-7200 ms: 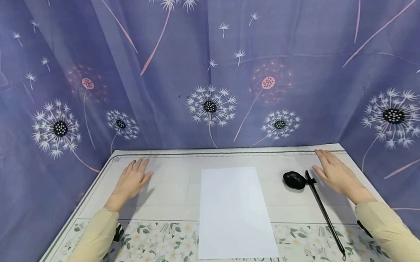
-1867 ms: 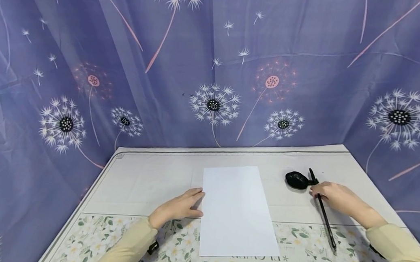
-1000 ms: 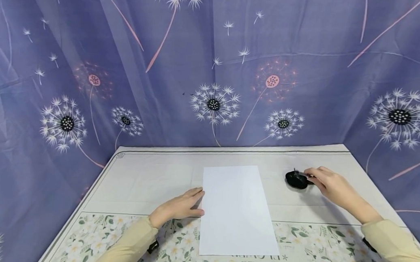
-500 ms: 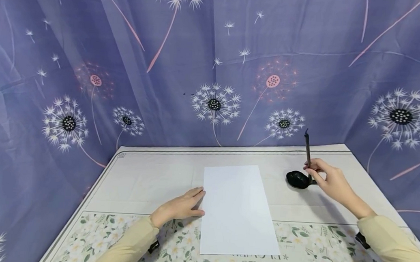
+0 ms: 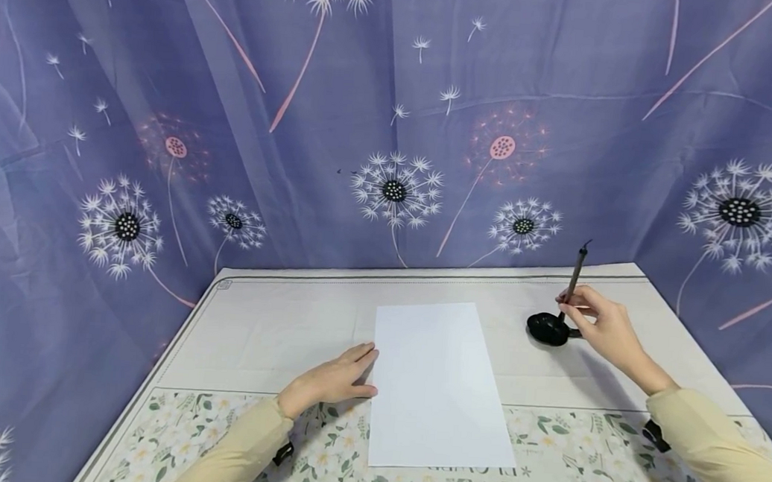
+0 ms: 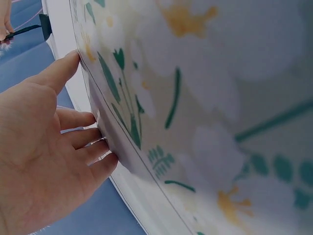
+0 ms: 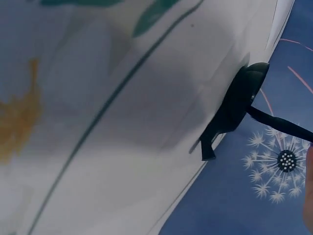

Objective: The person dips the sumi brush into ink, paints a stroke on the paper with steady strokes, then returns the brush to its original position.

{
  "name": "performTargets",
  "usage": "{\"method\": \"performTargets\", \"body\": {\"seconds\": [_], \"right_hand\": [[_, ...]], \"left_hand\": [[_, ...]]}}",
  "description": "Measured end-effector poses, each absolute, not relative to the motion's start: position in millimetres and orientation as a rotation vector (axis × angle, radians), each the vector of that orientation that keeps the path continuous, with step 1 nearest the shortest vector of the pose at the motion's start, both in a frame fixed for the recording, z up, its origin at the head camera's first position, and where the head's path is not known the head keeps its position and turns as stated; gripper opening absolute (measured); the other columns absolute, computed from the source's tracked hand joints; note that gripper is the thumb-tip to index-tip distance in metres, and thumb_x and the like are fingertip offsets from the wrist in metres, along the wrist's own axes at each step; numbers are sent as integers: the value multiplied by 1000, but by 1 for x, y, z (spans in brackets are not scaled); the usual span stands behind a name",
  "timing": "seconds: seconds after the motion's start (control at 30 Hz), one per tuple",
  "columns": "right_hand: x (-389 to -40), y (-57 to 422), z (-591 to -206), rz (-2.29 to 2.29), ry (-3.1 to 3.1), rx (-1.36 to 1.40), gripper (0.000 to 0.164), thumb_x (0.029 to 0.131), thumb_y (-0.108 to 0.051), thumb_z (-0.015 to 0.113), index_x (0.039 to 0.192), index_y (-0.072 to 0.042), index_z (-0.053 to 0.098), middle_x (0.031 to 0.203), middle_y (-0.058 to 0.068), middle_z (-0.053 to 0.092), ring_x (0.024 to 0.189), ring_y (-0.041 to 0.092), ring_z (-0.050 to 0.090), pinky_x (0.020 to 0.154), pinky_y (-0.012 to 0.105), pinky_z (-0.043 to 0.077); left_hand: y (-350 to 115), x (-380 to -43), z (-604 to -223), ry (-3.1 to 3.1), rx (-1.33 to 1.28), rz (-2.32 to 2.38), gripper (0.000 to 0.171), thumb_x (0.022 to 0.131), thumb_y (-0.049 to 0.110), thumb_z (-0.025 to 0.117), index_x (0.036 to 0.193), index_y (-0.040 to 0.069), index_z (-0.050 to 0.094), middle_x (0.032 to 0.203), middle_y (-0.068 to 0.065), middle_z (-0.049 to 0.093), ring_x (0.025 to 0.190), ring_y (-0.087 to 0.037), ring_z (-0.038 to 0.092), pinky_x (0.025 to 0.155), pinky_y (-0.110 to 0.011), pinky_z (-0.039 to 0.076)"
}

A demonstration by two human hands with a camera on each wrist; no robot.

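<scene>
In the head view my right hand pinches a dark writing brush between thumb and fingers. The brush stands nearly upright, its hanging loop at the top, and its lower end reaches a small black ink dish with a stubby side arm. The right wrist view shows the brush meeting the rim of the ink dish; whether ink lies inside is hidden. My left hand, fingers extended, rests at the left edge of a blank white sheet of paper. The left wrist view shows that hand from its palm side.
The table is covered by a white cloth with a floral printed area at the near side. A purple dandelion-patterned curtain hangs behind the table and along both sides.
My left hand has come from the far left to the paper's edge. My right hand has picked up the brush lying at the dish, turned it upright and brought its lower end to the dish.
</scene>
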State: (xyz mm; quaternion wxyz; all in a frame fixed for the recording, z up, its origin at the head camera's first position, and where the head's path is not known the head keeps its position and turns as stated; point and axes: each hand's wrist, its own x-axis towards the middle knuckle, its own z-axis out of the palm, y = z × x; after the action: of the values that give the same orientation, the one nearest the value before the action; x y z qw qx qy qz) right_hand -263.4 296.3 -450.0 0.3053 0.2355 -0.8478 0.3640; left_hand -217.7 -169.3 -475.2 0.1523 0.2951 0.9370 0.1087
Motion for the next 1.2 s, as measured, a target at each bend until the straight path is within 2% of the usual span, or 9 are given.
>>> {"method": "performTargets", "body": {"seconds": [0.17,0.33,0.4,0.57,0.7,1.2], "right_hand": [[-264,298,-454,1027,-2273,553,9,90,-3,66,99,0,66,91,16,73,82,-5,66,74,0,47],[-264,302,-460,1047,-2312,510,13,93,-11,65,99,0,66,92,17,73,82,4,69,73,0,47],[-265,304,-461,1043,-2322,508,13,94,-12,64,99,0,66,92,16,73,82,4,68,73,0,47],[-267,306,-463,1023,-2327,528,8,91,-2,64,99,0,65,90,16,72,83,-12,61,72,-1,47],[-269,306,-463,979,-2321,545,15,86,9,66,98,-1,65,88,16,73,84,-24,51,70,-2,45],[-272,305,-462,963,-2282,577,18,85,15,60,98,2,65,92,21,71,91,-26,48,77,-4,43]], "left_hand": [[-169,-217,-475,2692,846,312,75,97,43,54,152,0,25,160,-18,20,148,-32,21,118,-45,28],[-169,-216,-475,2691,851,327,75,97,42,55,152,0,25,160,-18,20,148,-33,20,118,-46,28],[-169,-216,-475,2689,850,331,75,97,42,55,152,0,25,160,-18,20,148,-33,20,118,-46,27],[-169,-214,-474,2688,848,345,75,98,42,54,152,-1,24,160,-19,19,149,-33,19,119,-46,26],[-168,-214,-474,2690,848,340,75,98,42,53,152,-1,24,160,-19,19,149,-32,19,120,-45,25],[-169,-214,-475,2682,834,350,75,99,44,51,153,0,22,161,-17,16,150,-32,17,120,-45,24]]}}
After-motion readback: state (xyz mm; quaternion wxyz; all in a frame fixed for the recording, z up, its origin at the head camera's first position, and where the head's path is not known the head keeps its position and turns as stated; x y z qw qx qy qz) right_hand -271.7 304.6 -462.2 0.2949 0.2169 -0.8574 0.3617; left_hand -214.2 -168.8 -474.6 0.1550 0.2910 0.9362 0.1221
